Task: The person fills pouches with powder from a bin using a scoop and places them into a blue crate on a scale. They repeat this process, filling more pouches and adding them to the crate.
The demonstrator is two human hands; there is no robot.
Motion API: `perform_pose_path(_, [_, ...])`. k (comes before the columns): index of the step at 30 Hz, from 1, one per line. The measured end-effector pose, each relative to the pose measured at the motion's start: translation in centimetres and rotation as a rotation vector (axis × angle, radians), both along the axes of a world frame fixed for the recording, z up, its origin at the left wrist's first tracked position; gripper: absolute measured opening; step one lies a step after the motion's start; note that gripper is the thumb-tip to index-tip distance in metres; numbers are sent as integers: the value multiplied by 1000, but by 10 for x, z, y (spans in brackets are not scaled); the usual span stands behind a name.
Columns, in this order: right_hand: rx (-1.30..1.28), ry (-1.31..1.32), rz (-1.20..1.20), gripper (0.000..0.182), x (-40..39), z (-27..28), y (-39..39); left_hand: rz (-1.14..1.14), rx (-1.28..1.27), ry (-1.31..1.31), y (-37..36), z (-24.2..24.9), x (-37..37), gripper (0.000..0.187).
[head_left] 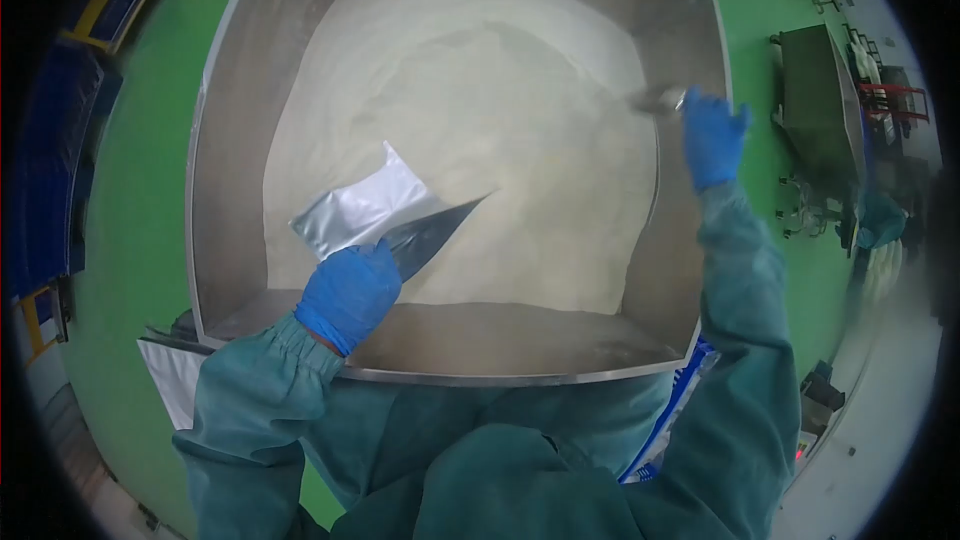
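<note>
A large metal bin [230,190] is filled with pale, off-white powder [480,150]. Gripped in my gloved left hand [350,298] is a silver foil bag [375,202], tilted over the near-left part of the powder. Its mouth gapes, and a dark inner or shaded side faces right. My right hand [714,140], also in a blue glove, is closed on the handle of a metal scoop [655,100] at the bin's right wall. Motion blurs the scoop's head, so whether it carries powder cannot be told.
More silver bags [175,375] sit outside the bin at lower left. Blue-and-white packaging [675,410] is by the near right corner. Across the green floor [135,190] stand a metal cart [820,110] on the right and blue containers [45,160] on the left.
</note>
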State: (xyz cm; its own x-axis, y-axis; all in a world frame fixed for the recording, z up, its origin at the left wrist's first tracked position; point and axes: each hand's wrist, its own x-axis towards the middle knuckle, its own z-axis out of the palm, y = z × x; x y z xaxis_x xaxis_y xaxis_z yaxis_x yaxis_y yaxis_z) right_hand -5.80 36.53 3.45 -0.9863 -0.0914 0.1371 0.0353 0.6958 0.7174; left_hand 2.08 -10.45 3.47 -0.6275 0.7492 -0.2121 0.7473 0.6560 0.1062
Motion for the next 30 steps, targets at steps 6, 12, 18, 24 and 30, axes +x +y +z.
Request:
perform_pose_path(6, [-147,-287,-189,14,-9,-183,12,141,77,28,5,1,16,36])
perform_pose_path(12, [-662,-810,-95,22,120,-257,-164,141,-2,51,19,-7,14,31])
perform_pose_path(18, [-976,-1243,-163,27,129,-211,-156,227,32,-35,43,-33,3,17])
perform_pose_path(24, [-1010,-1054,5,26,128,-55,-105,114,-77,-134,52,-79,22,19])
perform_pose_path(30, [-544,-651,188,21,104,70,-152,168,99,-74,67,-73,42,13])
